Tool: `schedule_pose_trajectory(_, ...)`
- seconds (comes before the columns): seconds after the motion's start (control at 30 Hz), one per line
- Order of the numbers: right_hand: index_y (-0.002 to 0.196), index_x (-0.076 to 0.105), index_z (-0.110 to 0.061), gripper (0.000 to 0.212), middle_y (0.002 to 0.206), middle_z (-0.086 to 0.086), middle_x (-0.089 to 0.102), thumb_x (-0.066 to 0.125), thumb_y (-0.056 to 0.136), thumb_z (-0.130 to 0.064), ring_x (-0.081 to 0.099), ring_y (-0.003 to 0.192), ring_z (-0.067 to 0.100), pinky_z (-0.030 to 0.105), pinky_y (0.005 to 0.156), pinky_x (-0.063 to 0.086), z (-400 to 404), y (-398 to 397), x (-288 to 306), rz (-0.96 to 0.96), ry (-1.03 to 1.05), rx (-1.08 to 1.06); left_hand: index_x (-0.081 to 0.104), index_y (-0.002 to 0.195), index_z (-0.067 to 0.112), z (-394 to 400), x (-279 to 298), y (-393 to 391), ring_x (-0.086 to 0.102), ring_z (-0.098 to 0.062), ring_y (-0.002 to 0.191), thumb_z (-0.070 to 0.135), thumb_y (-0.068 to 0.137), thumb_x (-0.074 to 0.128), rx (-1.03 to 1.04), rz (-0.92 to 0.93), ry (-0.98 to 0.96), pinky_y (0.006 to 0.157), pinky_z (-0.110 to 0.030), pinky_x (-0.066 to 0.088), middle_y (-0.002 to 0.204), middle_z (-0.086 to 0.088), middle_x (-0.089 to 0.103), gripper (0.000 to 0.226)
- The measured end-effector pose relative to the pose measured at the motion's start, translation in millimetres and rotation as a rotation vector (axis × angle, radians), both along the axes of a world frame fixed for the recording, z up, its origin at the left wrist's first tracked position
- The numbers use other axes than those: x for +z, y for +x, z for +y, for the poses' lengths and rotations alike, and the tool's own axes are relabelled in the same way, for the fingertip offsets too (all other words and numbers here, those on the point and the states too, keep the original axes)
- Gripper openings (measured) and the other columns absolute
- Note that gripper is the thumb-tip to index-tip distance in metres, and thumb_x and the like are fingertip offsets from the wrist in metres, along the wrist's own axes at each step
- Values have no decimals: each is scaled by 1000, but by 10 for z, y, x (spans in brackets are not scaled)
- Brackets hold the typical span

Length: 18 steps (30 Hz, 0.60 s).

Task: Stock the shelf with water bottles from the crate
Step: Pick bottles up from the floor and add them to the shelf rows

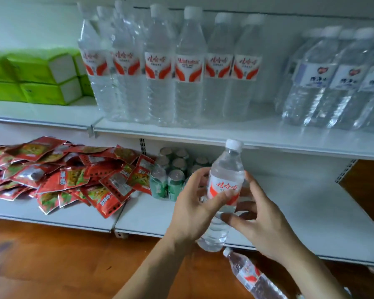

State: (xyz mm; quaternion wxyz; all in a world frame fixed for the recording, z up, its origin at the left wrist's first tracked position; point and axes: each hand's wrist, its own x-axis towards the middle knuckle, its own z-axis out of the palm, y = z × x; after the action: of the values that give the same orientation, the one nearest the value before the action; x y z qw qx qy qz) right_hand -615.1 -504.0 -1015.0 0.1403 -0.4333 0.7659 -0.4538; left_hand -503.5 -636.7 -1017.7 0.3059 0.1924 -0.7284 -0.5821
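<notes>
Clear plastic, a white cap and a red-and-white label: that is the water bottle (224,190) held up in front of the lower white shelf (289,212), tilted slightly with its cap near the front edge of the upper white shelf (203,132). The left hand (194,212) grips it from the left, thumb curled across the label and fingers wrapped behind. The right hand (261,223) is at its right side, fingers half curled, index and thumb tips touching the bottle below the label (whether it truly pinches cannot be told).

On the upper shelf stands a row of matching red-labelled clear bottles (171,67), upright and close together, with blue-labelled clear bottles (333,83) to their right and green tissue packs (41,76) to their left.

The lower shelf carries a heap of red foil snack packets (58,173) and, just beside them, green drink cans (171,173). Below the hands another red-labelled bottle (251,275) lies on its side over the wooden floor (52,255).
</notes>
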Motion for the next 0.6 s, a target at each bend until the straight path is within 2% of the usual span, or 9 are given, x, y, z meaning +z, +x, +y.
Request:
schedule_pose_trajectory(0.07, 149, 26, -47, 94, 104, -29, 66, 84, 78, -24, 69, 92, 2, 19, 79, 56, -38, -15, 158, 41, -99, -30, 55, 119, 45, -38, 233, -58, 65, 5, 100, 48, 81, 77, 25, 55, -44, 81, -15, 54, 107, 26, 67, 44)
schedule_pose_trajectory(0.13, 150, 25, -48, 96, 104, -29, 66, 83, 79, -21, 70, 88, 4, 19, 76, 56, -79, -26, 296, 82, -167, -34, 56, 122, 42, -67, 437, -117, 67, 0, 101, 47, 82, 79, 35, 105, -66, 88, -28, 57, 109, 21, 69, 47)
schedule_pose_trajectory(0.23, 152, 9, -54, 109, 113, -34, 63, 84, 77, -30, 67, 95, -1, 20, 79, 55, -141, -43, 517, 153, -163, -10, 54, 124, 41, -84, 739, -194, 69, -4, 99, 49, 81, 78, 58, 175, -88, 89, -38, 59, 106, 19, 70, 50)
schedule_pose_trajectory(0.3, 152, 6, -54, 110, 115, -34, 63, 84, 76, -35, 66, 97, -6, 18, 82, 53, -181, -75, 668, 197, -179, -10, 53, 122, 41, -84, 922, -260, 69, -3, 97, 49, 80, 78, 77, 227, -107, 88, -35, 59, 103, 16, 71, 50)
schedule_pose_trajectory(0.43, 154, 12, -49, 106, 116, -23, 68, 84, 77, -33, 69, 94, -3, 27, 83, 57, -343, -168, 951, 282, -271, -53, 54, 123, 37, -114, 1253, -413, 66, 5, 97, 44, 83, 77, 127, 298, -159, 83, -16, 54, 103, 14, 71, 47)
schedule_pose_trajectory(0.5, 153, 15, -48, 102, 117, -23, 67, 82, 76, -39, 69, 92, 0, 26, 79, 57, -450, -256, 1079, 286, -315, -51, 52, 128, 34, -174, 1370, -481, 64, 7, 101, 45, 86, 74, 148, 318, -194, 88, -19, 53, 111, 14, 69, 49)
schedule_pose_trajectory(0.6, 155, 6, -47, 107, 131, -11, 63, 65, 68, -66, 66, 106, 7, 31, 84, 57, -606, -386, 1231, 335, -333, -72, 45, 135, 34, -299, 1473, -578, 61, 7, 111, 51, 89, 69, 178, 286, -311, 98, -29, 53, 120, 16, 66, 55)
